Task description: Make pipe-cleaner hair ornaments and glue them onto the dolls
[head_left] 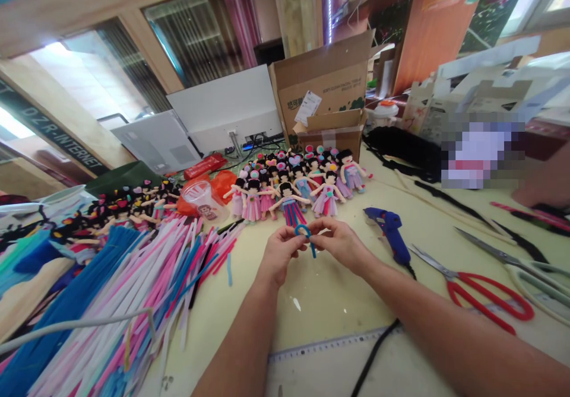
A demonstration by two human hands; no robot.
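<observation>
Between my two hands is a short blue pipe cleaner (313, 248), curled into a small loop at its top with one end hanging down. My left hand (285, 248) pinches it from the left. From the right, my right hand (335, 240) grips the same piece with thumb and fingers. Just beyond my fingers stands a doll (290, 203) with black hair and a blue and pink striped skirt, in front of several similar dolls (253, 198) in pink and lilac.
Bundles of coloured pipe cleaners (146, 266) cover the left side. A blue glue gun (392, 237), red-handled scissors (472, 287) and pale green-handled scissors (525, 266) lie to the right. A measuring tape (333, 342) and black cable (376, 352) lie nearer me. A cardboard box (329, 82) stands behind.
</observation>
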